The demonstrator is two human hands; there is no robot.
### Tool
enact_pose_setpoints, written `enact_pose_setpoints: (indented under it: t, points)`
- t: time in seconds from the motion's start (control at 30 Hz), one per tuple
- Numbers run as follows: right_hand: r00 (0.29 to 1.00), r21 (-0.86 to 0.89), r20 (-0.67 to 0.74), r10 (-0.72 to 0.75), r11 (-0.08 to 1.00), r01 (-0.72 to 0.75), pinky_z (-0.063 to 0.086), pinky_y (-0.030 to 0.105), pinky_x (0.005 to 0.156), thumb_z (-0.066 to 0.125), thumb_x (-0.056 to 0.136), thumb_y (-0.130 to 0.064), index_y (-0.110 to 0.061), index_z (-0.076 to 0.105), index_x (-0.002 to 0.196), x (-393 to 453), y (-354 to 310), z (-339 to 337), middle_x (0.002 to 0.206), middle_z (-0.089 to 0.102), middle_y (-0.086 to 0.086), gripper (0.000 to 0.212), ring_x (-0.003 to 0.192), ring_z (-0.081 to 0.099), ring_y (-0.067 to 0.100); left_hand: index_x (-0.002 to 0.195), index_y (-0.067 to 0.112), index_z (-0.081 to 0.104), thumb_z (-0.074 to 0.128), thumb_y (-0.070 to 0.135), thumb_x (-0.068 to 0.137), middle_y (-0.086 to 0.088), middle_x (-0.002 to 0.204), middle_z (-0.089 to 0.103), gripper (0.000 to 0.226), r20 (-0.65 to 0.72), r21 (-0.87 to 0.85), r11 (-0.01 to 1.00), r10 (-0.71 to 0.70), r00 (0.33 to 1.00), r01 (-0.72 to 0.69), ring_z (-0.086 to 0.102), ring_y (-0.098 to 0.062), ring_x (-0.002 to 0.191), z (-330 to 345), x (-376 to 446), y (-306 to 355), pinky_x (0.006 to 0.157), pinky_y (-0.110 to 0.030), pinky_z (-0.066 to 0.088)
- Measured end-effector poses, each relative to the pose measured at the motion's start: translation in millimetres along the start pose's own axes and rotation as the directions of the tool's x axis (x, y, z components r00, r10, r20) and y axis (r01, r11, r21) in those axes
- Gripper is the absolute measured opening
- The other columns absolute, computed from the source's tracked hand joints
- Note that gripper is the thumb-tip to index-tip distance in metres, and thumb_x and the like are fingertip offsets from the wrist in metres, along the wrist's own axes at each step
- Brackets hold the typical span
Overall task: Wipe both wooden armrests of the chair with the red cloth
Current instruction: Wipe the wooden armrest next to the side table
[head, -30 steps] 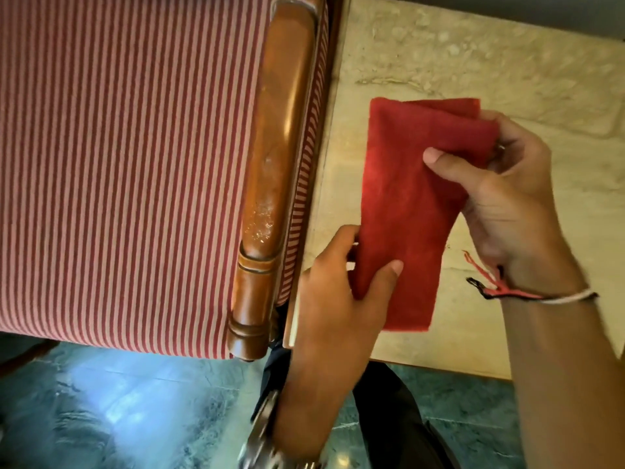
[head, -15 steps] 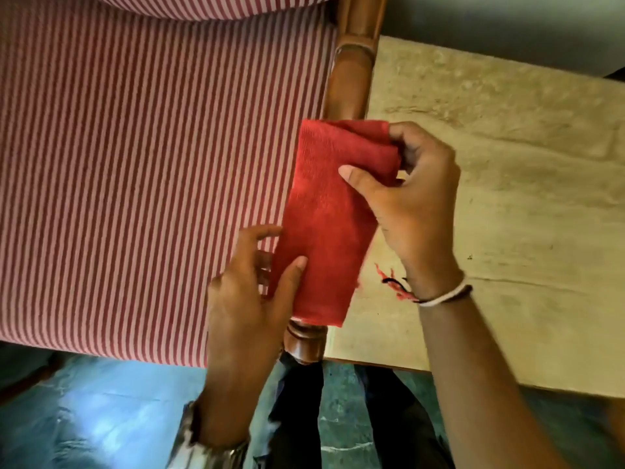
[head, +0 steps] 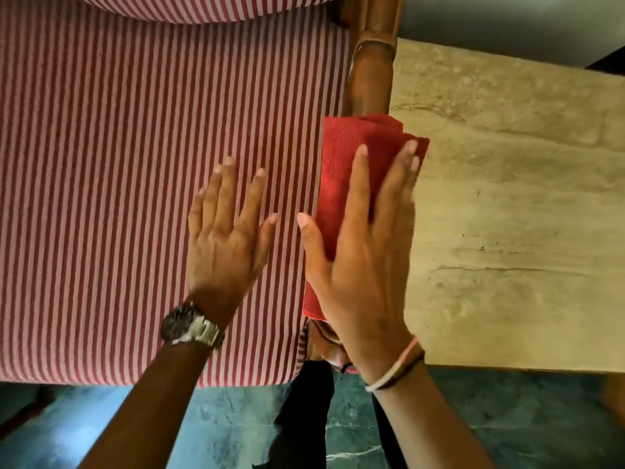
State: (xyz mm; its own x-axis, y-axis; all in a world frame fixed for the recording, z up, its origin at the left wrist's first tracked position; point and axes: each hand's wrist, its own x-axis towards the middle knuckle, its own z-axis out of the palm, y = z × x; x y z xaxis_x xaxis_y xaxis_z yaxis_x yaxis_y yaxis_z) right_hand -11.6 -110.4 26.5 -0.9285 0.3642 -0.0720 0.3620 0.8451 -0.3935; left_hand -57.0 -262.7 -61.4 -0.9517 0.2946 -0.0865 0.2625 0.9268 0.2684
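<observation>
The folded red cloth lies along the chair's right wooden armrest, covering its near half. My right hand presses flat on the cloth, fingers stretched forward and thumb on the inner side. My left hand hovers open over the red-and-white striped seat cushion, just left of the cloth, holding nothing. Only the far end of the armrest and a bit of its front tip show. The other armrest is out of view.
A beige stone slab lies directly right of the armrest. Below the chair's front edge is a dark green marble floor. My dark trouser leg shows under the armrest's tip.
The cloth went from being held up by both hands to lying on the armrest. My left hand let go and moved left over the seat; my right hand flattened on top.
</observation>
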Motion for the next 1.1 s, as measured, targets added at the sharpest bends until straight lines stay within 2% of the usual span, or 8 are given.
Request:
enact_pose_setpoints:
  t: [0.1,0.23,0.4,0.53,0.63,0.73,0.93,1.1]
  points:
    - [1.0,-0.057,0.015,0.01,0.998,-0.009,0.033,0.053,0.125,0.05,0.103,-0.041,-0.012,0.007,0.164,8,4,14,0.171,-0.003,0.026,0.08,0.161,0.003,0.039,0.163,0.021,0.018,0.026,0.056,0.104,-0.025,0.17,0.013,0.069,0.086,0.118,0.992,0.036,0.996,-0.046,0.014,-0.039,0.158,40,11,-23,0.126,-0.06,0.018]
    - [1.0,0.04,0.005,0.002,0.999,-0.002,0.046,0.052,0.118,0.056,0.101,-0.035,-0.015,0.009,0.164,52,7,15,0.17,-0.003,0.026,0.082,0.159,0.01,0.041,0.163,0.021,0.019,0.025,0.058,0.104,-0.024,0.169,0.019,0.07,-0.015,0.197,0.979,0.063,0.998,-0.059,0.019,-0.037,0.158,68,9,-36,0.126,-0.056,0.02]
    - [1.0,0.009,-0.011,-0.006,1.0,0.006,0.045,0.047,0.12,0.05,0.103,-0.031,-0.022,0.009,0.164,80,2,13,0.17,-0.005,0.026,0.074,0.16,0.008,0.04,0.163,0.022,0.017,0.026,0.058,0.104,-0.023,0.169,0.019,0.069,-0.072,0.217,0.974,0.087,0.994,-0.07,0.019,-0.036,0.158,76,9,-41,0.126,-0.055,0.02]
    - [0.998,0.029,0.058,-0.021,0.999,0.02,0.053,0.047,0.112,0.044,0.105,-0.027,-0.03,0.004,0.164,16,10,12,0.171,-0.013,0.02,0.071,0.161,0.003,0.038,0.163,0.022,0.015,0.028,0.057,0.104,-0.022,0.17,0.017,0.07,-0.095,0.231,0.97,0.099,0.99,-0.075,0.018,-0.035,0.158,78,9,-40,0.127,-0.053,0.018]
    - [0.996,0.036,0.082,-0.03,0.999,0.028,0.051,0.051,0.113,0.043,0.107,-0.031,-0.03,0.004,0.164,-20,14,15,0.171,-0.013,0.021,0.069,0.16,0.005,0.04,0.164,0.023,0.013,0.027,0.057,0.104,-0.021,0.17,0.016,0.07,-0.11,0.235,0.969,0.101,0.989,-0.073,0.018,-0.034,0.159,79,9,-42,0.127,-0.053,0.018]
    - [0.998,0.037,0.07,-0.001,0.999,-0.001,0.052,0.051,0.112,0.045,0.106,-0.034,-0.028,0.006,0.164,7,14,17,0.17,-0.01,0.025,0.07,0.159,0.006,0.042,0.164,0.023,0.014,0.026,0.057,0.104,-0.02,0.171,0.016,0.069,-0.106,0.224,0.972,0.097,0.99,-0.071,0.017,-0.034,0.159,78,10,-39,0.128,-0.052,0.018]
    - [1.0,0.051,0.003,-0.019,0.999,0.019,0.052,0.044,0.113,0.051,0.102,-0.028,-0.027,0.01,0.164,99,7,12,0.17,-0.005,0.026,0.074,0.16,0.009,0.041,0.163,0.024,0.015,0.023,0.057,0.104,-0.02,0.17,0.016,0.068,-0.097,0.212,0.976,0.076,0.992,-0.054,0.019,-0.035,0.158,75,9,-37,0.127,-0.054,0.02]
    - [0.999,0.067,0.043,-0.021,0.998,0.018,0.053,0.046,0.112,0.043,0.101,-0.028,-0.036,0.004,0.163,41,9,10,0.171,-0.015,0.018,0.074,0.161,0.002,0.037,0.163,0.022,0.017,0.027,0.056,0.104,-0.021,0.17,0.017,0.068,-0.114,0.204,0.977,0.092,0.989,-0.067,0.021,-0.035,0.157,74,9,-37,0.124,-0.056,0.024]
